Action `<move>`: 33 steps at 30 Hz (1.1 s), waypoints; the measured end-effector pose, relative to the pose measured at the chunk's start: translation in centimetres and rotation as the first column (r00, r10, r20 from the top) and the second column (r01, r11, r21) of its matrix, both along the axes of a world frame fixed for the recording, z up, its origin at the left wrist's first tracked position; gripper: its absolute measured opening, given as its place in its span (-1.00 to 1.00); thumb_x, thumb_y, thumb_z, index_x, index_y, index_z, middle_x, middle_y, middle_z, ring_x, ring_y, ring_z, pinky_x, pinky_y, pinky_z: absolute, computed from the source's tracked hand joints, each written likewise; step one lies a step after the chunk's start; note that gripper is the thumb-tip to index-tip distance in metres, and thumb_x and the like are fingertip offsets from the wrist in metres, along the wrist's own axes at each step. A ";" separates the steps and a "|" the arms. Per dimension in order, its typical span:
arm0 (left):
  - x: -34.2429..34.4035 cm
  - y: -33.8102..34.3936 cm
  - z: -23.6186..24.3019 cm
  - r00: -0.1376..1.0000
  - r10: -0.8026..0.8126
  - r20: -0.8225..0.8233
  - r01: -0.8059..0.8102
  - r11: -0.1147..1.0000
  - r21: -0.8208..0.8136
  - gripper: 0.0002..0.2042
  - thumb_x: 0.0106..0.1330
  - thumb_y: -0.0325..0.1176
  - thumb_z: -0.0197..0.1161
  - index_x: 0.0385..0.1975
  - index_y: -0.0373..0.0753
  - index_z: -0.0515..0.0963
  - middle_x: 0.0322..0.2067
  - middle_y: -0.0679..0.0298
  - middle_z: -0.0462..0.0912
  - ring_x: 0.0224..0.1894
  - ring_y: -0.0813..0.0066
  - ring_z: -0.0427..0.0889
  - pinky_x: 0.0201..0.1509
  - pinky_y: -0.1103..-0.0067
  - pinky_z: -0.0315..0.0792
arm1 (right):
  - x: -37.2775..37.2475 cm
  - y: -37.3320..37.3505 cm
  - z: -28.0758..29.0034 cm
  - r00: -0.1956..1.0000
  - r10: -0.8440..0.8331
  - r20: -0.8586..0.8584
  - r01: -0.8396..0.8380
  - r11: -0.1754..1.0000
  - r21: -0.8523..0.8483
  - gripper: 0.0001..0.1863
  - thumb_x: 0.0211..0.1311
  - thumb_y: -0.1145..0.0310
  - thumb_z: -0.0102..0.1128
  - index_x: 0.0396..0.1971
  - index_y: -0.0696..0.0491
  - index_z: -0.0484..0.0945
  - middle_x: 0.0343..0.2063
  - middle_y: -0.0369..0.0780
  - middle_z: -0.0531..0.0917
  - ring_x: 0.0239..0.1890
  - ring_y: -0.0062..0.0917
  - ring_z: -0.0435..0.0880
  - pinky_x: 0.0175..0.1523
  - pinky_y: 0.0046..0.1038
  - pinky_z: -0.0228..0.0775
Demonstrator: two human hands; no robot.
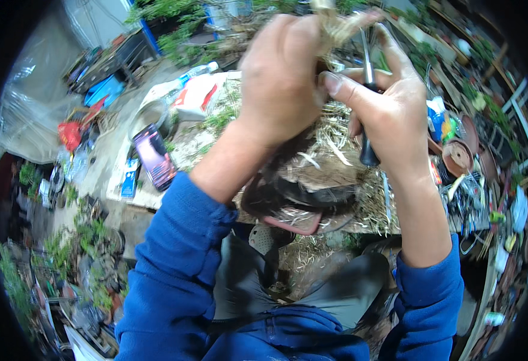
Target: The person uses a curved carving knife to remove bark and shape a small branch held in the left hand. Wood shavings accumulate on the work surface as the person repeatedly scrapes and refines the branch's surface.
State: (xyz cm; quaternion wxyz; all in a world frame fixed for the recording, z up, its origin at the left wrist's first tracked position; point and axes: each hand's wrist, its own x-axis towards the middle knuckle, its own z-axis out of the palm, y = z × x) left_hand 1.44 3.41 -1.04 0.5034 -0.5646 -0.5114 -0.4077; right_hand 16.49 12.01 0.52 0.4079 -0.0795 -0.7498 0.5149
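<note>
My left hand, blurred by motion, is closed around a pale, stripped piece of wood raised above the table. Close beside it, my right hand is wrapped around a slim hand tool with a black handle and a narrow metal end. My right thumb reaches toward the left hand. Whether the tool's tip touches the wood is too blurred to tell. Below both hands lie pale shavings and a dark round object with a fibrous brown top. A reddish rounded rim shows at the table's near edge.
On the table's left are a lit phone, a blue packet, a round bowl, a red-and-white bag and a bottle. Clay pots and a pile of tools stand right. Potted plants crowd the left floor.
</note>
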 end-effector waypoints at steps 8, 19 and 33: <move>0.6 0.1 0.0 0.987 -0.114 0.113 0.106 0.991 0.075 -0.64 0.03 -0.53 0.28 -0.10 -0.27 0.50 -0.31 0.10 0.51 -0.25 -0.01 0.58 -0.18 0.21 0.49 | -2.9 1.2 1.0 0.996 0.080 -0.038 -0.083 0.991 -0.105 -0.55 0.10 0.70 0.14 0.06 0.23 0.56 -0.43 -0.26 0.69 -0.66 -0.69 0.54 -0.57 -0.65 0.33; -0.5 0.0 -0.2 0.982 -0.156 0.109 0.151 0.987 0.058 -0.51 -0.06 -0.56 0.40 -0.03 -0.23 0.50 -0.23 0.06 0.56 -0.13 -0.03 0.60 -0.06 0.20 0.52 | -0.9 3.5 -0.3 0.991 0.002 0.135 0.037 0.958 -0.284 -0.76 0.25 0.49 0.37 -0.10 0.19 0.64 -0.51 -0.27 0.68 -0.68 -0.74 0.54 -0.64 -0.67 0.28; -1.0 1.1 0.0 0.988 -0.148 -0.035 0.150 0.986 0.070 -0.51 0.00 -0.60 0.51 0.00 -0.37 0.57 -0.21 0.08 0.64 -0.18 0.16 0.66 -0.08 0.39 0.50 | 4.3 1.7 -2.2 0.997 -0.003 0.082 -0.034 0.895 0.445 -0.52 0.40 0.47 0.21 0.30 0.18 0.53 -0.40 -0.25 0.73 -0.59 -0.80 0.52 -0.44 -0.70 0.38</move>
